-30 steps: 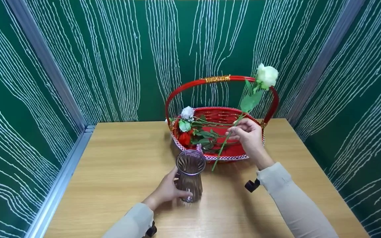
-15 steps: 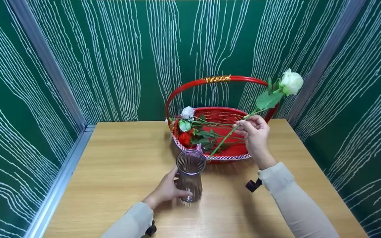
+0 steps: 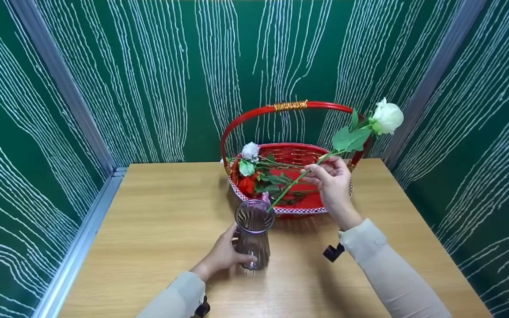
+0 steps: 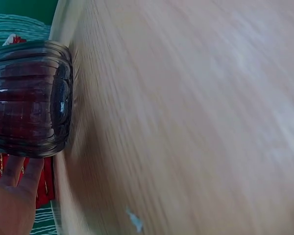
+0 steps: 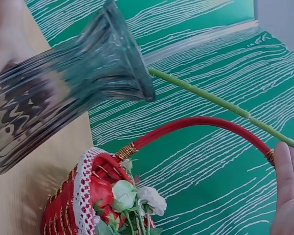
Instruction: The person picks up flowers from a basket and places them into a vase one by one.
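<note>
A clear ribbed glass vase (image 3: 254, 240) stands upright on the table, and my left hand (image 3: 224, 254) grips its lower part from the left. In the left wrist view the vase's base (image 4: 34, 103) rests on the wood with fingers curled behind it. My right hand (image 3: 332, 179) pinches the green stem of a white rose (image 3: 387, 117), held slanting with the bloom at upper right. The stem's lower end (image 5: 154, 73) is at the vase's mouth in the right wrist view; whether it is inside the rim I cannot tell.
Just behind the vase sits a red woven basket (image 3: 298, 211) with a tall arched handle (image 3: 254, 114). Several flowers lie in it, including a white one (image 3: 250, 151) and a red one (image 3: 246, 184). Green panels with white lines (image 3: 148, 79) enclose the wooden table (image 3: 157, 221).
The rose has tilted over to the right, and its stem's lower end has moved left from beside the vase to the vase's rim. My left hand and the vase have stayed put.
</note>
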The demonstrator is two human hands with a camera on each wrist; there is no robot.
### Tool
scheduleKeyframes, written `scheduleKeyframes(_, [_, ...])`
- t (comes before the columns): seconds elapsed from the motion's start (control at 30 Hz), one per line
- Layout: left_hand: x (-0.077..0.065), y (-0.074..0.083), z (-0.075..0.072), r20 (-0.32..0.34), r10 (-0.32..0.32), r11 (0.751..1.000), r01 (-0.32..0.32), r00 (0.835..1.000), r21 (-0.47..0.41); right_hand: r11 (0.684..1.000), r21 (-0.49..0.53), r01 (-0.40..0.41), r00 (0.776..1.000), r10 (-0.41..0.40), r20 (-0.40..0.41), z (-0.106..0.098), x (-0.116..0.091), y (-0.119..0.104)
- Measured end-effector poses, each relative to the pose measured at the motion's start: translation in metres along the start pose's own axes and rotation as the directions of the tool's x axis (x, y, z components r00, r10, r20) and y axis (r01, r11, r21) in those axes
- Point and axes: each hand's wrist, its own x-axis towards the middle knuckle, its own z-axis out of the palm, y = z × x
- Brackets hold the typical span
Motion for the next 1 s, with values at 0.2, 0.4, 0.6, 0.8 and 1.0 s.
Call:
scheduleKeyframes(0.2, [-0.002,-0.003,0.0,0.004,-0.016,1.0,0.016,1.0,-0.008,0.998,-0.064,-0.019,0.998,0.023,0.065,0.002,-0.007,0.003])
scheduleKeyframes(0.4, [-0.003,-0.004,-0.001,0.003,-0.016,1.0,0.016,1.0,0.0,0.995,-0.104,-0.009,0.987,0.026,0.16,0.004,-0.011,0.009])
scheduleKeyframes(0.6, [-0.002,-0.003,-0.001,0.005,-0.013,1.0,0.013,1.0,0.0,0.985,-0.17,-0.033,0.973,0.071,0.219,0.006,-0.014,0.013])
scheduleKeyframes(0.8, [0.0,-0.003,0.0,0.011,-0.001,1.0,0.001,1.0,-0.013,0.967,-0.246,-0.064,0.956,0.13,0.262,0.013,-0.017,0.014])
scheduleKeyframes(1.0, [0.002,-0.004,0.0,0.014,0.004,1.0,-0.004,1.0,-0.022,0.954,-0.284,-0.093,0.939,0.179,0.293,0.019,-0.017,0.018])
